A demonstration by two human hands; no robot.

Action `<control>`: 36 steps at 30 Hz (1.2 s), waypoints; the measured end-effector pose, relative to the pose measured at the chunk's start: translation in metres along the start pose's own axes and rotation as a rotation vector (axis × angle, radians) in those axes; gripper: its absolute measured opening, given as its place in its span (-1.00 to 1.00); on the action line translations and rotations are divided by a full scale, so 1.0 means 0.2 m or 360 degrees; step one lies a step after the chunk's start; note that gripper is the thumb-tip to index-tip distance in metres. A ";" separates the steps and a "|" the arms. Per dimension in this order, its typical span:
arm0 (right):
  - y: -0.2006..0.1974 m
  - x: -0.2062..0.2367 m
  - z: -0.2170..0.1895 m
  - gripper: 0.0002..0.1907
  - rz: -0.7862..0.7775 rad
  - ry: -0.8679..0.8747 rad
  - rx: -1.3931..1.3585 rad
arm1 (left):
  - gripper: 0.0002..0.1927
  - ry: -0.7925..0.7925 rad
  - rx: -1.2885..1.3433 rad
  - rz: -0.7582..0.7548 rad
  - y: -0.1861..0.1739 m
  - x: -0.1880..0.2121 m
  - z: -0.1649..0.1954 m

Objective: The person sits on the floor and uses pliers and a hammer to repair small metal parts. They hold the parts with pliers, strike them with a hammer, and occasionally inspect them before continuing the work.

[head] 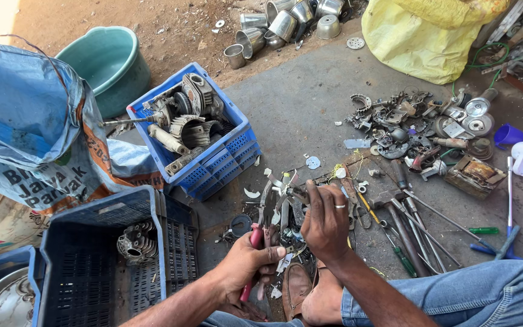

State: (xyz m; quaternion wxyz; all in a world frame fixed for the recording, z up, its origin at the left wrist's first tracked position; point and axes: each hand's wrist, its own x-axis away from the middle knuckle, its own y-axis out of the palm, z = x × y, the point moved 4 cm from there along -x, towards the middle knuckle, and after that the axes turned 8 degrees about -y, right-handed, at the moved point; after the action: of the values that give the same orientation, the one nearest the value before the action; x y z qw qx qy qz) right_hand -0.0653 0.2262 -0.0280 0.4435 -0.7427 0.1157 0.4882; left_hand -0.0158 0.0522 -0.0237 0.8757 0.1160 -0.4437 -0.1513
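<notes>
Pliers working on scrap metal

Left hand (246, 261) is gripping red-handled pliers (254, 242), fingers clamped around the handles. Right hand (325, 221) is pinching a small metal part (289, 203) shut between fingertips, over the concrete floor (310, 103) beside scattered tools (419, 236).

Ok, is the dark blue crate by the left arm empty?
No, the dark blue crate holds a finned metal engine part lying on its bottom.
</notes>
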 end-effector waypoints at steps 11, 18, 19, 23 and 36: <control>0.03 -0.03 0.00 -0.41 0.0014 -0.0127 0.0140 | -0.74 0.0068 0.0183 0.0081 -0.01 -0.02 -0.02; 0.06 0.02 -0.02 -0.37 -0.0230 0.0105 -0.0047 | -0.74 0.0119 -0.0021 0.0267 -0.02 -0.03 -0.01; 0.07 0.02 -0.02 -0.37 -0.0270 0.0159 -0.0111 | -0.73 0.0130 -0.0025 0.0267 -0.02 -0.03 0.00; 0.06 0.02 -0.01 -0.35 -0.0272 0.0235 -0.0293 | -0.72 0.0140 -0.0038 0.0245 -0.01 -0.02 0.01; 0.05 -0.03 -0.01 -0.39 -0.0059 0.0396 -0.0344 | -0.73 0.0086 -0.0042 0.0128 0.02 0.01 0.00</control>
State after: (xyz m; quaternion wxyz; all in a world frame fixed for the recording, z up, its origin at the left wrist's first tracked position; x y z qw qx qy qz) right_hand -0.0729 0.2173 -0.0280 0.3523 -0.8428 0.1026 0.3938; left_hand -0.0144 0.0557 -0.0200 0.8941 0.0906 -0.4222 -0.1187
